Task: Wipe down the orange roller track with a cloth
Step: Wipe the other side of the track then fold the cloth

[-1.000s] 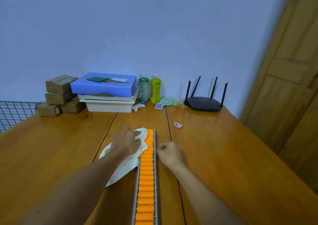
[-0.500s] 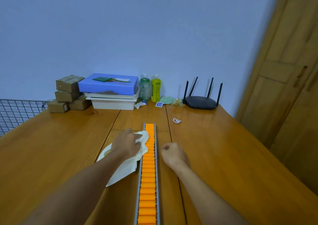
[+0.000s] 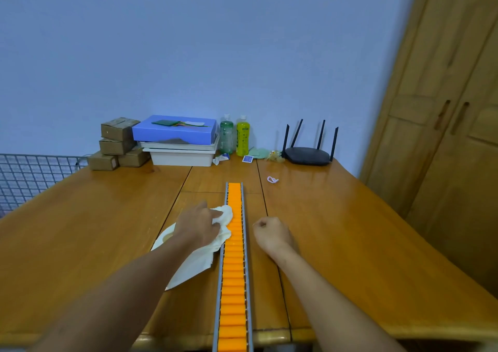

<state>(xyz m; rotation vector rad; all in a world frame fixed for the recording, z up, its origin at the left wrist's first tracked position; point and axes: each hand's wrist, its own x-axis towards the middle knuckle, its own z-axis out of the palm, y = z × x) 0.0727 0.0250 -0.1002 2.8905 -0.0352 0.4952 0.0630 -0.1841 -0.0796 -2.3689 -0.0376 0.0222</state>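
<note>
On the wooden table (image 3: pixel 80 244) sat one orange roller track (image 3: pixel 234 271), and both my hands were out: my left hand (image 3: pixel 198 223) on the single cream cloth (image 3: pixel 194 260) left of the track, my right hand (image 3: pixel 270 234) fisted to its right. Beyond the track's far end stood two bottles, one green (image 3: pixel 226 137) and one yellow (image 3: pixel 242 139); four brown cardboard boxes (image 3: pixel 118 141) were stacked farther left, next to one blue box (image 3: pixel 175 130) atop two white trays (image 3: pixel 182 153). One black router (image 3: pixel 307 155), carrying four antennas, sat beyond and right of the track.
</note>
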